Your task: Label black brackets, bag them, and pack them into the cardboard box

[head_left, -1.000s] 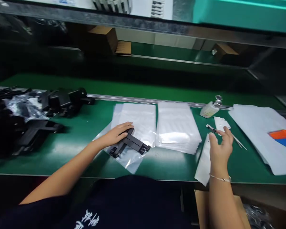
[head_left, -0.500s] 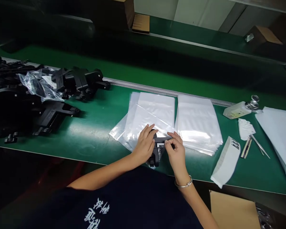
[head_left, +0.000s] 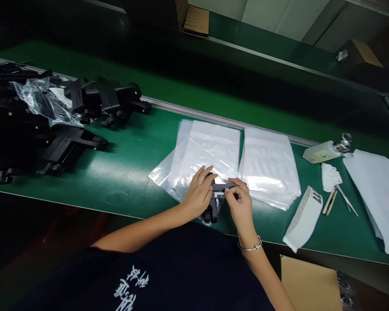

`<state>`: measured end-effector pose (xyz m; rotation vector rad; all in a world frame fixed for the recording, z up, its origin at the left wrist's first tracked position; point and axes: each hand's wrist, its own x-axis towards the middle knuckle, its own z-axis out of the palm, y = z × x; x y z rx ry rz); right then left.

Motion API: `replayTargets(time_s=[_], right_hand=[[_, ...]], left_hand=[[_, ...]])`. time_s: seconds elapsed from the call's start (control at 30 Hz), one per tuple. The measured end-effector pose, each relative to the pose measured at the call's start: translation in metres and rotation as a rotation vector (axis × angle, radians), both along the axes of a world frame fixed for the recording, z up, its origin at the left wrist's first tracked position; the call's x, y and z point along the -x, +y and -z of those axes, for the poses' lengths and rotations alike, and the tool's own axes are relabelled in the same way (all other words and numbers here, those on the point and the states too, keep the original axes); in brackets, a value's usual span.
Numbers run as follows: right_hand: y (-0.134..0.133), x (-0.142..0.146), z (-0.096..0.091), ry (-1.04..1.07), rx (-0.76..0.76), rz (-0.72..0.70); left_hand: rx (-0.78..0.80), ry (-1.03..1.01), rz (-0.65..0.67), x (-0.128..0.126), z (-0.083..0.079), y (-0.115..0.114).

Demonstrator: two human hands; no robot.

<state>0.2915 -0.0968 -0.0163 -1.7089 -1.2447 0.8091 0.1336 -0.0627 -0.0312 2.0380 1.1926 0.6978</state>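
Black bracket [head_left: 215, 206] near the desk's [head_left: 123, 185] front edge. Left hand [head_left: 198, 195] grasping its left end. Right hand [head_left: 240, 201] touching the crossbar at a white label [head_left: 218, 195]; can't tell if those fingers pinch or just press. White paper strip [head_left: 302, 222] and tweezers [head_left: 347, 201] off right. Clear bag stacks [head_left: 214, 136] behind the hands, bottle [head_left: 321, 152] farther right, more black brackets [head_left: 66, 144] left.

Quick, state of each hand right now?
Left hand: fingers extended against the black part; whether it grips cannot be told.
Right hand: fingers curled, thumb at that part beside the white label; whether it pinches anything cannot be told.
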Motion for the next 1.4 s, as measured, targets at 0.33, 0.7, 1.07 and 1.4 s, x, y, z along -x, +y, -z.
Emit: replayTargets(time_s=[0.33,0.7,1.07,1.4], right_hand=[[0.0017,0.0004,-0.0021,-0.014,0.008,-0.001],[0.0027,-0.0037,-0.0037,0.046,0.04,-0.006],[0.003,-0.0004,-0.0049,-0.016,0.035,-0.022],[0.0034,-0.0019,-0.0017,-0.098,0.012,-0.06]], left_hand=[[-0.001,0.007,-0.004,-0.0004,0.0,0.0],[-0.002,0.0,-0.004,-0.0005,0.0003,-0.0001],[0.001,-0.001,0.002,0.0003,0.0001,-0.0001],[-0.103,-0.016,-0.026,0.0064,-0.0012,-0.0009]])
